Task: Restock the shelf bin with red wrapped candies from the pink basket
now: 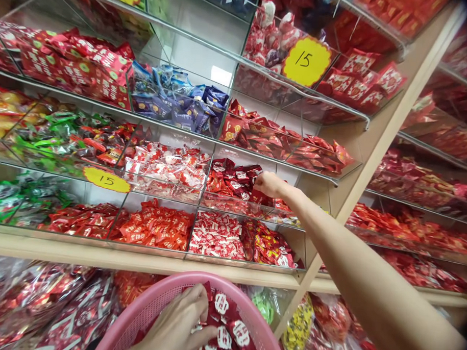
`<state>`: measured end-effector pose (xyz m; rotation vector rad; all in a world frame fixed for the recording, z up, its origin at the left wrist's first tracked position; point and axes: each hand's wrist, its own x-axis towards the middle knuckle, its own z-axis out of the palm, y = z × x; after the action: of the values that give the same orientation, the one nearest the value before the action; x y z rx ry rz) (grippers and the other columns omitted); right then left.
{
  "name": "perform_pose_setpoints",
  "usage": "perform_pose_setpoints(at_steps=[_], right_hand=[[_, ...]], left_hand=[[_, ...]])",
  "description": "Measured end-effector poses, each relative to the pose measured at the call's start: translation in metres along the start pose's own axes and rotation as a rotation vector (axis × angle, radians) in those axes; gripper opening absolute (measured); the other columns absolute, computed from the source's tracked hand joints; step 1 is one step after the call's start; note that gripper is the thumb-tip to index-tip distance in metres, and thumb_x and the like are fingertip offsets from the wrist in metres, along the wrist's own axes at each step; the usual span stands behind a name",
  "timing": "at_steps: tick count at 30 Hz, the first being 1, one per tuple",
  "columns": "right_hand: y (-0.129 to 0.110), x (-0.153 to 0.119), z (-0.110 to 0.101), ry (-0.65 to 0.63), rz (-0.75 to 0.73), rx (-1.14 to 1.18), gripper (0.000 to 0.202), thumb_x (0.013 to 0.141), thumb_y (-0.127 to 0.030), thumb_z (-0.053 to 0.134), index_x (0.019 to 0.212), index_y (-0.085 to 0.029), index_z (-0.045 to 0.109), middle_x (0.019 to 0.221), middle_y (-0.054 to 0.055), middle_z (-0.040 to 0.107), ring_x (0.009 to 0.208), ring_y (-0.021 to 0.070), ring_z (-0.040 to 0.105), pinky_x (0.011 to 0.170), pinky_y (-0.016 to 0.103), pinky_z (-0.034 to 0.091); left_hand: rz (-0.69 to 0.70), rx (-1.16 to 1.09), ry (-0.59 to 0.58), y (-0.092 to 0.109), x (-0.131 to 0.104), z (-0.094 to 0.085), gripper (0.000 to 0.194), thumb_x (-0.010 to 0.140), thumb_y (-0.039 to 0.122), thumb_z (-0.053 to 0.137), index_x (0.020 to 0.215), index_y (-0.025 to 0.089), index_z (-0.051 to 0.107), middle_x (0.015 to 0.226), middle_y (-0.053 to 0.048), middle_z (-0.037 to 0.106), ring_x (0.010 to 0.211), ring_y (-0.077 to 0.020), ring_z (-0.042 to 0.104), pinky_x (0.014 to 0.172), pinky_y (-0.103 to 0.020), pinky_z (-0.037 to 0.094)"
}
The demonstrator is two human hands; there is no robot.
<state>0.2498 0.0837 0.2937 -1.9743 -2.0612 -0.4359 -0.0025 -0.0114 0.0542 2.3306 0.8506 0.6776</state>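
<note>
My left hand [184, 316] is inside a pink plastic basket [156, 291], its fingers curled and its thumb apart, around dark red candy packets. More dark red candy packets with white labels [223, 338] lie beside it in the basket. My right arm reaches across to the shelf. There my right hand [270, 185] is closed at a compartment of dark red candy packets [233, 175], with a dark red packet showing just below its fingers. Its fingertips are mostly hidden.
Clear-fronted shelves hold wrapped sweets: red-and-white ones [167, 165], orange-red packets [155, 226] and purple packets [182, 109]. Yellow price tags [307, 60] hang on the fronts. A wooden upright [372, 154] stands right of the compartment. Bagged sweets [68, 302] sit below the ledge.
</note>
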Motion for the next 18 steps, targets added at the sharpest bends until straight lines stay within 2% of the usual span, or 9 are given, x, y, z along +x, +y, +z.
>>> perform_pose_setpoints(at_steps=[4,6,8,10,11,13,15,18], right_hand=[[0.008,-0.014,-0.020,0.187,0.015,0.004,0.018,0.075,-0.016,0.049,0.058,-0.016,0.054,0.059,0.002,0.056,0.055,0.0114,0.042,0.055,0.025,0.032],[0.002,-0.031,-0.027,0.290,0.008,0.053,0.017,0.079,-0.019,0.046,0.064,-0.016,0.054,0.063,0.003,0.057,0.057,0.0117,0.044,0.057,0.024,0.034],[-0.015,-0.055,-0.023,0.426,-0.028,0.169,0.018,0.082,-0.022,0.044,0.068,-0.016,0.052,0.065,0.002,0.058,0.058,0.0116,0.046,0.057,0.024,0.035],[-0.041,-0.087,-0.007,0.541,-0.103,0.295,0.018,0.085,-0.024,0.044,0.070,-0.017,0.052,0.065,0.001,0.058,0.058,0.0116,0.049,0.057,0.024,0.037],[-0.056,-0.104,0.006,0.551,-0.156,0.312,0.018,0.087,-0.023,0.042,0.073,-0.017,0.052,0.067,0.001,0.058,0.059,0.0119,0.050,0.058,0.024,0.037],[-0.086,-0.139,0.034,0.506,-0.276,0.268,0.018,0.089,-0.021,0.041,0.076,-0.017,0.053,0.071,0.004,0.059,0.064,0.0141,0.051,0.061,0.026,0.039],[-0.111,-0.172,0.060,0.467,-0.409,0.147,0.018,0.089,-0.017,0.040,0.081,-0.016,0.056,0.080,0.007,0.062,0.071,0.0171,0.052,0.064,0.030,0.040],[-0.129,-0.208,0.082,0.455,-0.560,0.052,0.017,0.089,-0.016,0.043,0.098,-0.018,0.057,0.096,0.010,0.064,0.078,0.0202,0.054,0.067,0.034,0.040]], left_hand=[[-0.044,-0.107,0.054,0.005,0.008,-0.011,0.023,0.080,0.041,0.052,0.078,0.019,0.055,0.092,-0.006,0.058,0.090,-0.0224,0.053,0.080,-0.034,0.040],[-0.052,-0.213,0.109,0.012,0.018,-0.022,0.028,0.079,0.045,0.052,0.070,0.018,0.053,0.079,-0.003,0.058,0.079,-0.0196,0.054,0.075,-0.032,0.041],[-0.117,-0.457,0.131,0.022,0.031,-0.036,0.035,0.079,0.050,0.051,0.069,0.017,0.054,0.073,-0.003,0.059,0.075,-0.0183,0.055,0.074,-0.031,0.042],[-0.232,-0.918,0.065,0.035,0.041,-0.051,0.042,0.083,0.054,0.044,0.085,0.014,0.057,0.084,-0.007,0.063,0.079,-0.0185,0.059,0.075,-0.032,0.045],[-0.257,-1.151,-0.003,0.041,0.044,-0.057,0.047,0.083,0.057,0.041,0.093,0.014,0.056,0.090,-0.009,0.064,0.082,-0.0191,0.061,0.078,-0.033,0.045],[-0.286,-1.462,-0.115,0.052,0.045,-0.064,0.049,0.085,0.057,0.039,0.096,0.012,0.054,0.094,-0.012,0.065,0.082,-0.0195,0.063,0.077,-0.033,0.047],[-0.296,-1.576,-0.113,0.060,0.040,-0.063,0.033,0.088,0.043,0.045,0.090,0.011,0.055,0.086,-0.010,0.065,0.074,-0.0155,0.063,0.072,-0.028,0.049],[-0.286,-1.538,0.022,0.063,0.026,-0.056,0.006,0.084,0.015,0.053,0.083,0.011,0.057,0.074,-0.003,0.063,0.064,-0.0084,0.059,0.063,-0.018,0.048]])
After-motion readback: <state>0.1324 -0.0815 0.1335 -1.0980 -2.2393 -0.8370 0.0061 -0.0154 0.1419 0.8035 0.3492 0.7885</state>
